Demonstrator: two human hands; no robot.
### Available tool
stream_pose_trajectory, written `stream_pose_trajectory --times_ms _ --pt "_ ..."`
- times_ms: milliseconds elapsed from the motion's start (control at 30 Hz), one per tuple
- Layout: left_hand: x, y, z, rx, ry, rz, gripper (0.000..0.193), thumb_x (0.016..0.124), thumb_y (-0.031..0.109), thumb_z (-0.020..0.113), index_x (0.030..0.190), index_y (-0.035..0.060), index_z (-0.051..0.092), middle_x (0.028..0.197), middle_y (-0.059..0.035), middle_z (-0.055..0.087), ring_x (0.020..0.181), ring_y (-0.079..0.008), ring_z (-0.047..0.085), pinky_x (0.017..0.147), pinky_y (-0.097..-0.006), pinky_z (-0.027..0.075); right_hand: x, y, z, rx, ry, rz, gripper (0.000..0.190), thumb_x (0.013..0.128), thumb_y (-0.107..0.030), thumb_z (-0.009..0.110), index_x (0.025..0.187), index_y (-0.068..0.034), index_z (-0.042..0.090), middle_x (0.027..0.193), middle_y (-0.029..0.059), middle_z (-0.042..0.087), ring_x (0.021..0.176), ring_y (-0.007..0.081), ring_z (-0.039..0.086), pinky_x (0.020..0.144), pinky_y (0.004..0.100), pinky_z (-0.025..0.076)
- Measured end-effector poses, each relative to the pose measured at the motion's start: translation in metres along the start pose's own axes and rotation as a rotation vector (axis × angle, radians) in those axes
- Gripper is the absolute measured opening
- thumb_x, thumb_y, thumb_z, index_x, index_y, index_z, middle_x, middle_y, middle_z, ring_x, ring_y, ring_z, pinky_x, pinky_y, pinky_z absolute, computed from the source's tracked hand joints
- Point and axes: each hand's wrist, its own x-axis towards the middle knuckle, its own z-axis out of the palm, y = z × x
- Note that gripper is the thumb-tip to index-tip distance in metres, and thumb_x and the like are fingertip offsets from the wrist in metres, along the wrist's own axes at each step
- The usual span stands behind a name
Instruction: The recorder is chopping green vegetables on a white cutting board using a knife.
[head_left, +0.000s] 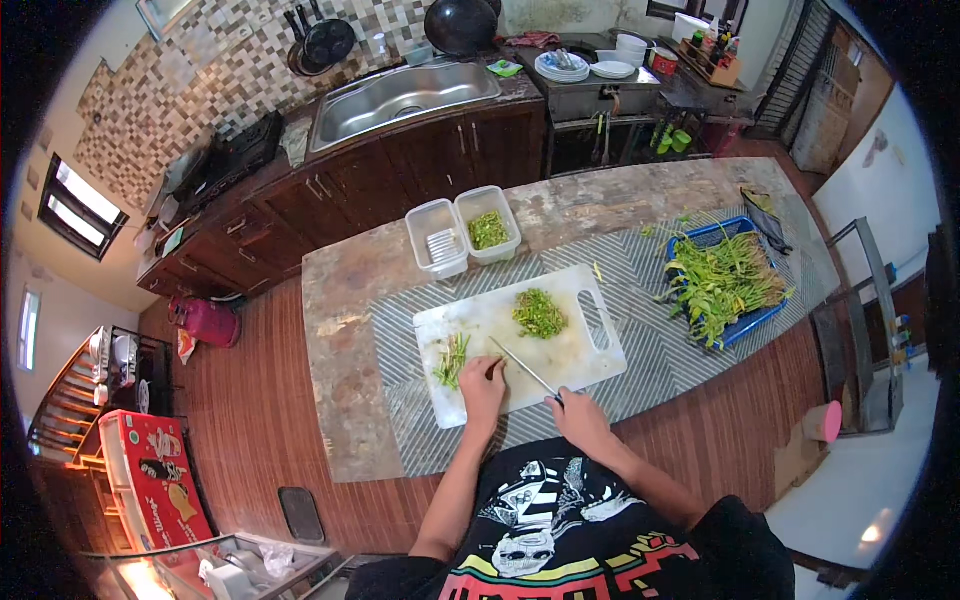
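Observation:
On the table before me lies a white plastic cutting board (555, 364). My right hand (581, 421) grips the dark handle of a kitchen knife (525, 363), whose blade points up and left over the board. My left hand (484, 384) rests at the board's lower left part, fingers bent close together beside the blade; whether it pinches something small cannot be told. Just left of its fingers is a small bunch of cut green stems (451, 361). A heap of chopped greens (540, 313) sits near the board's upper middle.
Beyond the board stand two clear plastic containers, an unfilled one (420, 232) and one (495, 199) with chopped greens (487, 230). To the right, a blue plastic basket (731, 335) holds leafy green vegetables (720, 281). A patterned mat (652, 375) lies under the board.

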Motion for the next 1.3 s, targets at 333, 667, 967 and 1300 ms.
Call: stream_pose_trajectory --times_ms 333,667,967,1300 --pt "0.002 0.002 0.002 0.008 0.019 0.029 0.008 0.081 0.001 0.072 0.088 -0.0019 0.075 0.086 -0.0184 0.071 0.078 -0.0354 0.068 0.074 -0.0416 0.054 0.008 0.005 0.023 -0.176 -0.034 -0.013 0.037 0.101 -0.038 0.057 0.099 -0.001 0.062 0.080 0.0252 0.069 0.077 0.0466 0.070 0.070 0.0565 0.056" --pt "0.001 0.004 0.001 0.003 0.026 0.055 0.008 0.082 0.001 0.072 0.088 -0.0028 0.075 0.084 -0.0196 0.070 0.079 -0.0362 0.067 0.075 -0.0422 0.053 -0.016 0.026 0.007 -0.197 -0.038 0.031 0.035 0.100 -0.036 0.057 0.101 -0.001 0.062 0.077 0.0260 0.069 0.074 0.0468 0.070 0.065 0.0564 0.056" --pt "0.000 -0.004 0.003 0.036 0.019 0.092 0.010 0.082 0.003 0.074 0.090 -0.0017 0.075 0.087 -0.0178 0.071 0.075 -0.0323 0.069 0.070 -0.0382 0.055 0.018 0.008 0.028 -0.096 0.081 0.008 0.036 0.100 -0.035 0.059 0.093 0.000 0.061 0.072 0.0280 0.066 0.073 0.0489 0.068 0.065 0.0588 0.054" --pt "-0.006 0.006 0.001 0.091 -0.034 0.111 0.011 0.086 0.004 0.070 0.094 -0.0016 0.073 0.098 -0.0176 0.067 0.089 -0.0360 0.064 0.080 -0.0425 0.052 0.015 0.012 0.000 -0.008 0.141 0.073 0.040 0.101 -0.038 0.056 0.093 0.001 0.060 0.074 0.0313 0.066 0.072 0.0515 0.066 0.066 0.0610 0.052"
